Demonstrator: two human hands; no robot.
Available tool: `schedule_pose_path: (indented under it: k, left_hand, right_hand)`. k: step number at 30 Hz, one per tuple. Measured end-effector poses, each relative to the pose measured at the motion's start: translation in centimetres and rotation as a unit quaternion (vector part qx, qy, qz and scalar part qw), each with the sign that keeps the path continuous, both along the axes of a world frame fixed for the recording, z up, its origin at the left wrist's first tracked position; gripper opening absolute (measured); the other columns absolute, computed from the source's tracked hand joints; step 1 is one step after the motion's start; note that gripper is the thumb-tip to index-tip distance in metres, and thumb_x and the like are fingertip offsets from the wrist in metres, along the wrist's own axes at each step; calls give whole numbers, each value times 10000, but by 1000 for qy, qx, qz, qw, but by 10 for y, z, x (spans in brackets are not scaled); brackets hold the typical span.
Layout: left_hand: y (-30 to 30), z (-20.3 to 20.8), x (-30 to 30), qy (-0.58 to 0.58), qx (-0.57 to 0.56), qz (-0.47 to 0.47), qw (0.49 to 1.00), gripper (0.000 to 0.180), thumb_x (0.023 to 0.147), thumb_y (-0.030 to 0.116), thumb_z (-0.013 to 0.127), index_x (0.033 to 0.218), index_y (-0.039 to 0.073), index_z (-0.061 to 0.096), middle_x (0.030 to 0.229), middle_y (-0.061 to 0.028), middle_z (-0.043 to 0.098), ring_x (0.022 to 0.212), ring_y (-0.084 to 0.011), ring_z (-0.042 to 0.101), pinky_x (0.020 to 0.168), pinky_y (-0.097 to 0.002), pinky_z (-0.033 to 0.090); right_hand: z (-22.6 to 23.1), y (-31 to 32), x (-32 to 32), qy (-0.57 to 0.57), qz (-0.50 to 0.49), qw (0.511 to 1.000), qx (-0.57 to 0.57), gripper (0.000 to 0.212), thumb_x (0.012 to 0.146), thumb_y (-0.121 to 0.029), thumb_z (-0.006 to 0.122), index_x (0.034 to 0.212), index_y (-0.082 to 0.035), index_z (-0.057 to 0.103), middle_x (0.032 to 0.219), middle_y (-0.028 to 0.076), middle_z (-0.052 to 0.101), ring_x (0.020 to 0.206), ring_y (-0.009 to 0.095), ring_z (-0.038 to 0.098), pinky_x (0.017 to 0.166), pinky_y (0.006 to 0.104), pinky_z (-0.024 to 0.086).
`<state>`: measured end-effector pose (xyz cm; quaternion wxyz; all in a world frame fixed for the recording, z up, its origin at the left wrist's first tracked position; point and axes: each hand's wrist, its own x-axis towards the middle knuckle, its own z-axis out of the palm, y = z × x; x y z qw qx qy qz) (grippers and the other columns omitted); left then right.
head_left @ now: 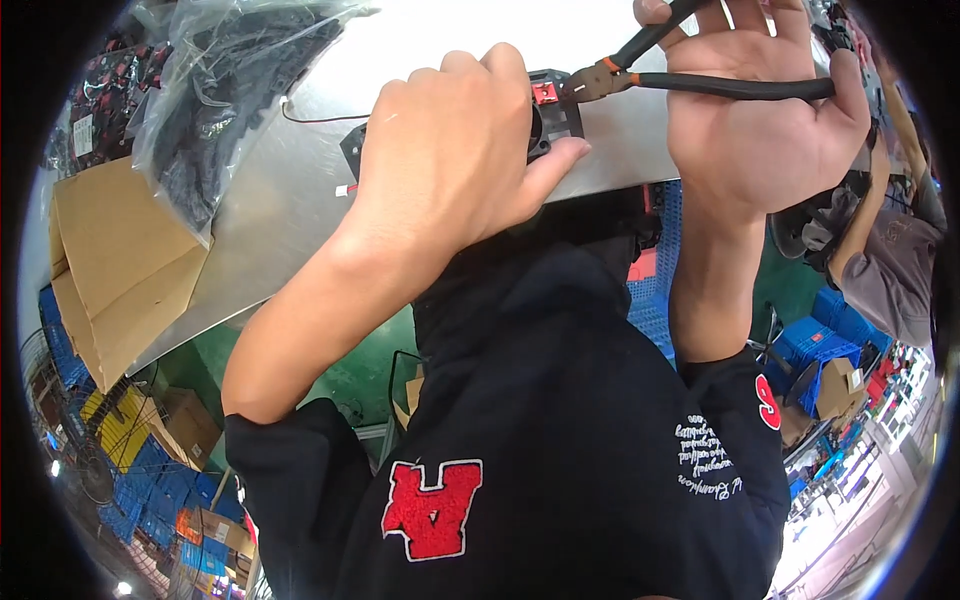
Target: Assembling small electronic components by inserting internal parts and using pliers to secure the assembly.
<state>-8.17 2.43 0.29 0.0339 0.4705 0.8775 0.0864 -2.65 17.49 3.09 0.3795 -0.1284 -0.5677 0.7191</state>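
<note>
My left hand (445, 150) is closed around a black plastic housing (575, 122), pressing it down on the metal tabletop, thumb along the near side. A small red part (545, 93) shows on the housing beside my knuckles. My right hand (765, 130), palm turned up, grips a pair of pliers (600, 80) with black handles and orange bits near the pivot. One handle lies across the palm to the thumb, the other runs up by the fingers. The pliers' jaws point left and meet the housing near the red part. Much of the housing is hidden under my left hand.
The metal table (270, 215) has clear plastic bags of black parts (215, 110) and an opened cardboard box (130, 250) at its left. A thin dark wire (325, 120) runs out left of my hand. Another person (890, 260) works at the right, near blue crates (815, 345).
</note>
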Motion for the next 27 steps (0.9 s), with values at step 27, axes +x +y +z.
schedule_pose_path:
  k: [27]
  left_hand:
    - [-1, -6, -1, 44, 30, -8, 999, 570, 804, 563, 739, 806, 24, 554, 684, -137, 611, 593, -309, 666, 558, -389, 529]
  right_hand:
    - [12, 0, 12, 91, 235, 964, -87, 624, 992, -569, 365, 1152, 2, 559, 924, 133, 601, 819, 231, 552, 764, 376, 466]
